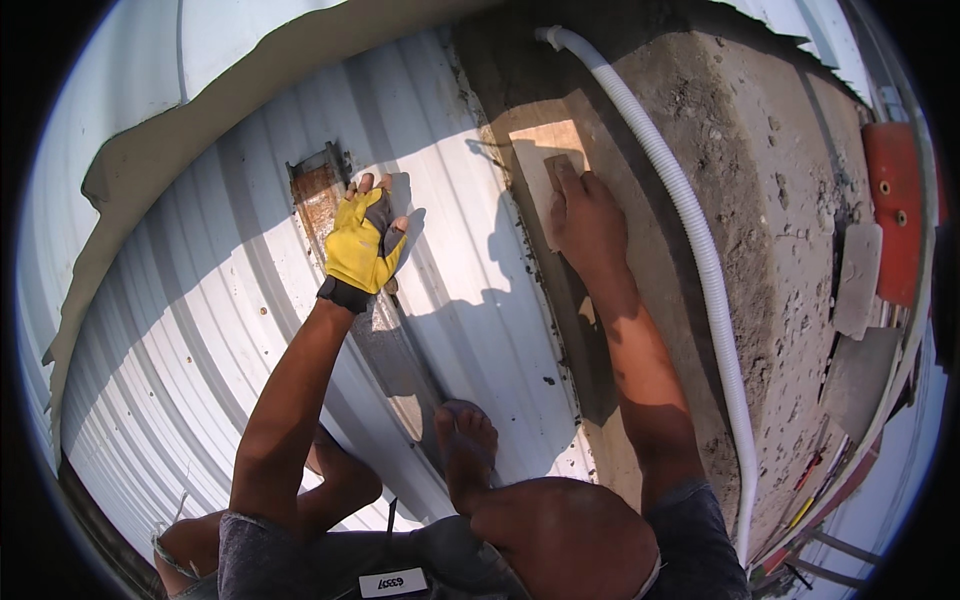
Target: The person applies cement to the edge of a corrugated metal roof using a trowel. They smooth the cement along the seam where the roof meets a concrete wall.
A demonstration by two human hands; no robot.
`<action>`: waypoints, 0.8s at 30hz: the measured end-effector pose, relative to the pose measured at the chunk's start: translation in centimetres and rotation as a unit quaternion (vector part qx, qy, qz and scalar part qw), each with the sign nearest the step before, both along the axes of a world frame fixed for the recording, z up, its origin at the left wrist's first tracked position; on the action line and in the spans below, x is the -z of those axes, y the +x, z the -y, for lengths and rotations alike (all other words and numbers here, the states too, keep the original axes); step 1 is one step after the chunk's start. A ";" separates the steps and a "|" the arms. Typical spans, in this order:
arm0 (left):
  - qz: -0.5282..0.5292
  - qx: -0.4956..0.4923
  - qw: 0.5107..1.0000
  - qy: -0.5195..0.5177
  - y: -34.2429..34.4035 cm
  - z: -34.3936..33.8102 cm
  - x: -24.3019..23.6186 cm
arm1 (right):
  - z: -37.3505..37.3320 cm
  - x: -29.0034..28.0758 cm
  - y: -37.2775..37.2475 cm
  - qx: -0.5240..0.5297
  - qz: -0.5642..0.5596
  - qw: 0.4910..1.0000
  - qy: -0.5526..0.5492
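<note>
My left hand [362, 240], in a yellow and grey glove with bare fingertips, lies with its fingers spread on a rusty metal channel [314, 196] and the ribbed sheet beside it. My bare right hand [592, 220] is closed round the grip of a flat, rectangular wooden float [532, 160]. The float lies against a smooth grey-brown cement strip [515, 75] along the edge of the white corrugated metal sheet [450, 230]. The hand covers most of the grip.
A white corrugated hose [690, 215] curves along the right of the cement strip. Beyond it stretches a rough, pitted cement wall [790, 200]. A red metal piece [890, 210] stands at the far right. My bare foot [467, 445] rests on the metal sheet. A jagged sheet edge [110, 190] overhangs at upper left.
</note>
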State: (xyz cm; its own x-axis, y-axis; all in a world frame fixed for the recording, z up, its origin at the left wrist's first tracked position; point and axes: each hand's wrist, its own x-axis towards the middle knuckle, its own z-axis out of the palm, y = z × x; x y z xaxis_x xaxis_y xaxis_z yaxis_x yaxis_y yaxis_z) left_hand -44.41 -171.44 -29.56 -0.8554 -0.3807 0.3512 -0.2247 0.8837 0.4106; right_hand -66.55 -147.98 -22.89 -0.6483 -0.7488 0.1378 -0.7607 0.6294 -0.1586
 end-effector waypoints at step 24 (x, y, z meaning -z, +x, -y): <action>0.037 0.021 0.998 -0.037 -0.2 -0.4 1.1 | 7.0 -3.2 -4.8 0.054 0.039 0.998 0.022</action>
State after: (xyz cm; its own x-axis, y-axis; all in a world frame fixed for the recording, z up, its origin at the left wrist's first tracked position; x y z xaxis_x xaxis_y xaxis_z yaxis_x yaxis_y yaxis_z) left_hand -44.59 -171.02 -30.63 -0.8945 -0.3196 0.3126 -0.2143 0.9202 0.3275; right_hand -71.32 -154.97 -19.73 -0.7333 -0.6778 0.0527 -0.6741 0.7149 -0.1857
